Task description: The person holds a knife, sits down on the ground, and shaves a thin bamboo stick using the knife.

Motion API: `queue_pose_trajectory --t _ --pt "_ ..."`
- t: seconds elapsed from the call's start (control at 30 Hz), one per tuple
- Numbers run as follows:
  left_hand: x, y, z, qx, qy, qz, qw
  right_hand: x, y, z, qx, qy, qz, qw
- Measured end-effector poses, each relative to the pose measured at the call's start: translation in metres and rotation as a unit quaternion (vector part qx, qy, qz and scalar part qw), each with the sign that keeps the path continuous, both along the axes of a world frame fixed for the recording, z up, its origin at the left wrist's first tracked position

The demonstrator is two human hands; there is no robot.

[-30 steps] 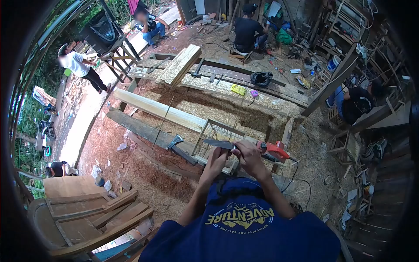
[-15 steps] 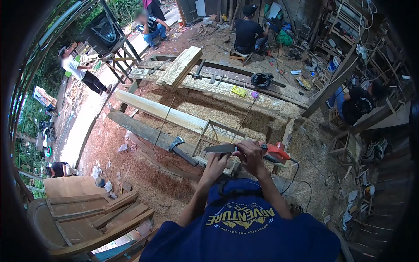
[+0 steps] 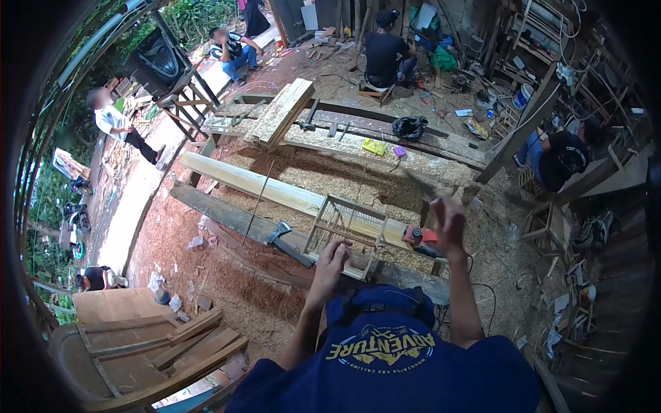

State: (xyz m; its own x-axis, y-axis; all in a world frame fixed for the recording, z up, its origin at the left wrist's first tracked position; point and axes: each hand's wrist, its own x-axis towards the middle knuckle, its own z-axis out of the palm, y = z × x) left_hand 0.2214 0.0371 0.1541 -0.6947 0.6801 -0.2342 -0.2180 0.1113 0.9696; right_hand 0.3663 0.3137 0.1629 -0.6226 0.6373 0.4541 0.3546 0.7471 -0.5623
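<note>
My right hand (image 3: 449, 220) is raised over the right part of the bench, fingers curled round the handle of a knife (image 3: 421, 184). The dark blade is smeared by motion and points up and left. My left hand (image 3: 332, 261) is closed at the near edge of a small wooden cage (image 3: 351, 206) with thin bars. A thin stick (image 3: 358, 189) extends away from near its fingertips across the cage; the exact grip is hard to see. Just left of my right hand lies a red power tool (image 3: 420, 237) with a dark cord.
A metal-headed tool (image 3: 277, 232) rests on a dark plank (image 3: 224, 206), beside a pale beam (image 3: 251, 180). Another thin stick (image 3: 259, 199) crosses them. Stacked boards (image 3: 286, 110) lie on the far bench. Sawdust covers the ground. Several people sit or stand around.
My right hand has moved right and up with the knife, away from my left hand. The thin stick has swung left. My left hand has shifted slightly left.
</note>
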Motion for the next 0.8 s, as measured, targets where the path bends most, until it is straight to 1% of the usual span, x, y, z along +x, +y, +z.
queue_pose_trajectory --t 0.03,0.07,0.1,0.17,0.2,0.23,0.3,0.33,0.43,0.5,0.57,0.63,0.7,0.73,0.77,0.8 --pt "-0.006 0.01 0.006 0.007 -0.004 0.002 1.0 -0.008 -0.013 -0.001 -0.025 0.003 0.037 0.999" --pt "-0.013 0.017 -0.007 0.062 -0.052 -0.013 0.997 -0.016 -0.027 -0.002 -0.052 0.006 0.074 0.996" --pt "-0.015 0.024 0.001 0.072 -0.05 -0.012 0.996 -0.025 -0.043 -0.005 -0.057 0.031 0.106 0.992" --pt "-0.011 0.037 0.028 0.085 -0.052 -0.008 0.995 -0.038 -0.069 -0.006 -0.065 0.003 0.14 0.988" --pt "-0.011 0.042 0.034 0.074 -0.016 -0.015 0.997 -0.044 -0.079 0.001 -0.061 0.053 0.177 0.981" --pt "-0.011 0.042 0.029 0.047 0.031 -0.024 0.998 -0.048 -0.085 0.004 -0.066 0.064 0.208 0.974" --pt "-0.012 0.043 0.021 -0.004 0.124 -0.044 0.991 -0.051 -0.089 0.005 -0.066 0.003 0.245 0.967" --pt "-0.005 0.046 0.03 0.019 0.155 -0.015 0.988 -0.051 -0.088 0.009 -0.052 0.017 0.25 0.967" --pt "-0.001 0.041 0.024 -0.006 0.182 -0.015 0.983 -0.051 -0.084 0.02 -0.014 0.046 0.261 0.964" --pt "0.002 0.038 0.023 -0.004 0.134 -0.03 0.991 -0.047 -0.081 0.021 0.002 0.04 0.264 0.964" --pt "0.002 0.04 0.023 0.002 0.087 -0.041 0.995 -0.044 -0.077 0.018 0.007 0.03 0.25 0.968" --pt "0.003 0.04 0.026 0.04 0.039 -0.052 0.997 -0.044 -0.075 0.012 0.021 0.039 0.237 0.971" --pt "0.007 0.037 0.037 0.066 -0.014 -0.063 0.996 -0.043 -0.044 -0.014 -0.017 0.05 0.136 0.989" --pt "0.007 0.03 0.026 0.084 -0.039 -0.133 0.987 -0.039 -0.025 -0.009 0.04 -0.005 0.04 0.998" --pt "0.009 0.028 0.018 0.087 -0.064 -0.125 0.986 -0.036 -0.009 -0.002 0.062 0.026 0.026 0.997" --pt "0.011 0.029 0.012 0.09 -0.088 -0.116 0.985 -0.031 -0.003 0.006 0.078 0.018 0.026 0.996"
